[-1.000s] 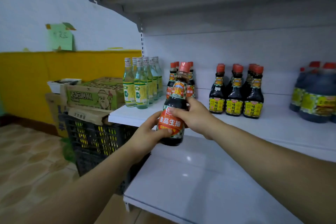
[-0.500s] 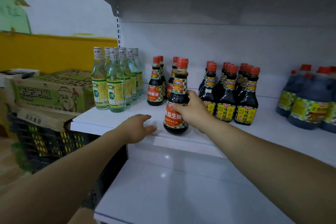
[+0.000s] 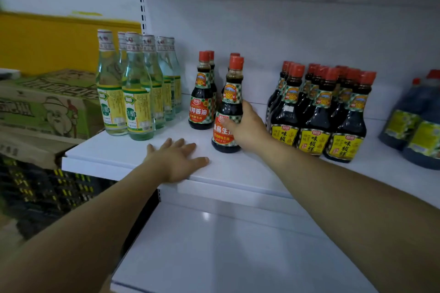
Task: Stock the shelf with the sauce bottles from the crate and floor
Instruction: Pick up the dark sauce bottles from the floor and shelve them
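Observation:
A dark sauce bottle (image 3: 229,112) with a red cap and a red label stands upright on the white middle shelf (image 3: 114,152). My right hand (image 3: 247,129) grips its body from the right side. Just behind and left of it stand similar red-label bottles (image 3: 202,102). My left hand (image 3: 177,159) lies flat, fingers spread, on the shelf's front edge and holds nothing. A black plastic crate (image 3: 47,192) sits at the lower left, below the cardboard boxes.
Clear glass vinegar bottles (image 3: 133,93) fill the shelf's left end. Several dark bottles with yellow labels (image 3: 328,116) stand to the right, then large dark jugs (image 3: 419,126). A green cardboard box (image 3: 47,104) rests on the crate. A lower white shelf (image 3: 226,252) juts out below.
The bottle went from mid-air in both hands to standing on the shelf. My left hand let go of it and came down flat on the shelf edge. The view moved closer.

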`<state>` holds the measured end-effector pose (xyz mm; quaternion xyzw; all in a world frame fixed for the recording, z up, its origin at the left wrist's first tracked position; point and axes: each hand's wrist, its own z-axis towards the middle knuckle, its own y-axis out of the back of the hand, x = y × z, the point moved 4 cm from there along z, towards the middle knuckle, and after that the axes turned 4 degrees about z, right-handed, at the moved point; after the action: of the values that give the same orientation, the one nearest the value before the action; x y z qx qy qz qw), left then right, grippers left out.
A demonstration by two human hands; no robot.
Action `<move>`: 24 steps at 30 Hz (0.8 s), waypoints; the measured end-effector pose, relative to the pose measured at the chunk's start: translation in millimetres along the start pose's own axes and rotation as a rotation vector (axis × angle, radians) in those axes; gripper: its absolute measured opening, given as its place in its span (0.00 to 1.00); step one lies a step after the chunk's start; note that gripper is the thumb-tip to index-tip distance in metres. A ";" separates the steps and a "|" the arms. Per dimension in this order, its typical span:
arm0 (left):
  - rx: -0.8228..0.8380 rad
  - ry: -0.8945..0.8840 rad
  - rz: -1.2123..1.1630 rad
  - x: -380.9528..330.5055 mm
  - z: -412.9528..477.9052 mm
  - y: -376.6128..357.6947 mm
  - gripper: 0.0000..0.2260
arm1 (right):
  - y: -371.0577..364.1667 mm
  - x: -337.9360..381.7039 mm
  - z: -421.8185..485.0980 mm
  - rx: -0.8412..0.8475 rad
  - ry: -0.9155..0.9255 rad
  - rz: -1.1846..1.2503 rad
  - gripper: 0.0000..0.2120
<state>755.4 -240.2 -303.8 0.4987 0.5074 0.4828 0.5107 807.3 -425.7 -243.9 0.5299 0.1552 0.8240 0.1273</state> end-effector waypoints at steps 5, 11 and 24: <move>-0.041 -0.009 -0.012 0.7 0.3 -0.8 0.37 | -7.8 -9.7 31.7 0.020 -0.045 -0.042 0.28; -0.067 -0.019 -0.026 1.2 1.4 -1.5 0.38 | -15.2 -23.8 54.1 0.023 -0.070 -0.051 0.30; -0.078 -0.017 -0.059 0.3 0.0 -1.3 0.36 | -21.2 -34.1 82.6 0.046 -0.144 0.030 0.31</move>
<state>755.4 -239.9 -305.1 0.4675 0.4983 0.4825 0.5481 897.5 -409.0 -248.4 0.5926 0.1567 0.7818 0.1137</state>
